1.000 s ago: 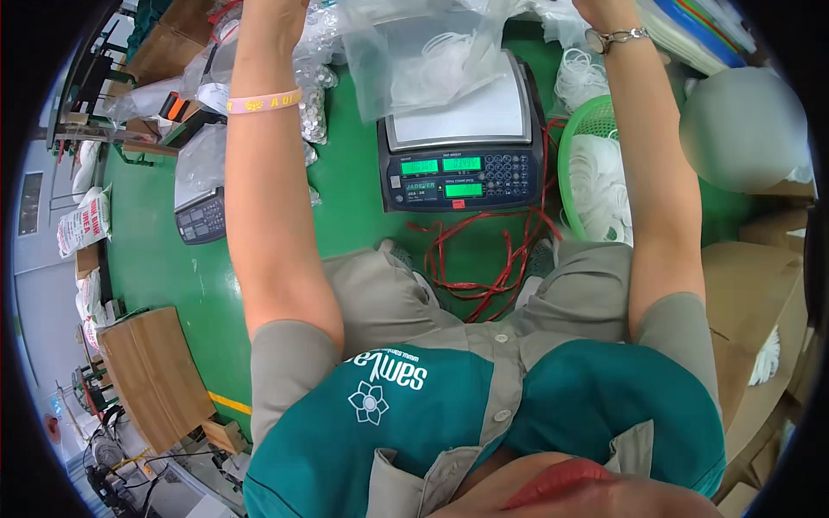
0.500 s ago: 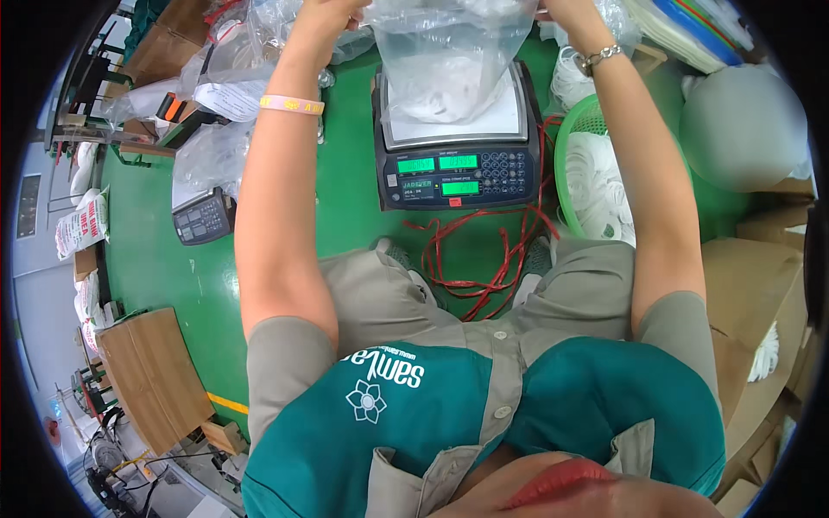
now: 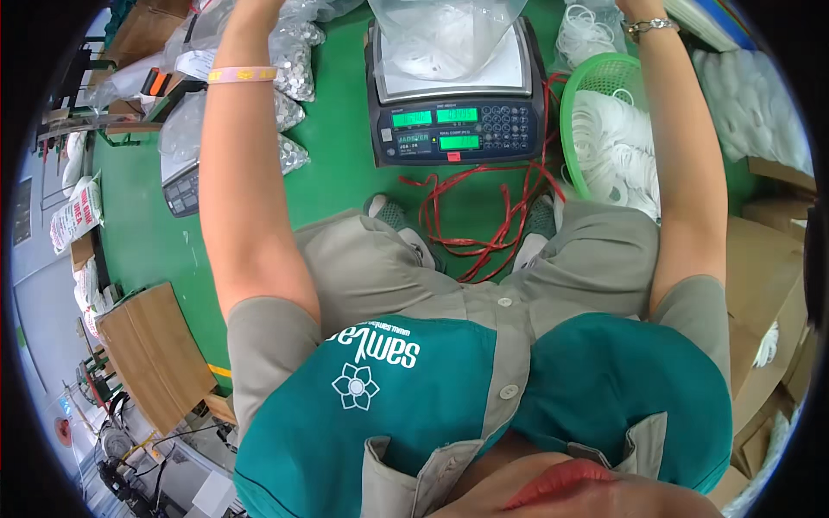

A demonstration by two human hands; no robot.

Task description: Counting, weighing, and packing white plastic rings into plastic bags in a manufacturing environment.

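My left forearm, with a pink-and-yellow wristband, reaches up past the left side of a counting scale. My right forearm, wearing a chain bracelet, stretches up past a green basket. Both hands lie beyond the upper edge, so their fingers are hidden. On the scale's metal plate rests a clear plastic bag with white contents bunched at its bottom. The top of the bag is cut off, and I cannot see whether either hand touches it.
White looped pieces fill the basket, with a clear bag of similar loops behind it. Red plastic twine lies tangled between my feet. Left are filled clear bags and a second scale. Cardboard boxes stand right.
My hands have spread apart and passed out beyond the upper edge; they were near the bag's top before. The view has shifted, and the scale with its bag sits higher now.
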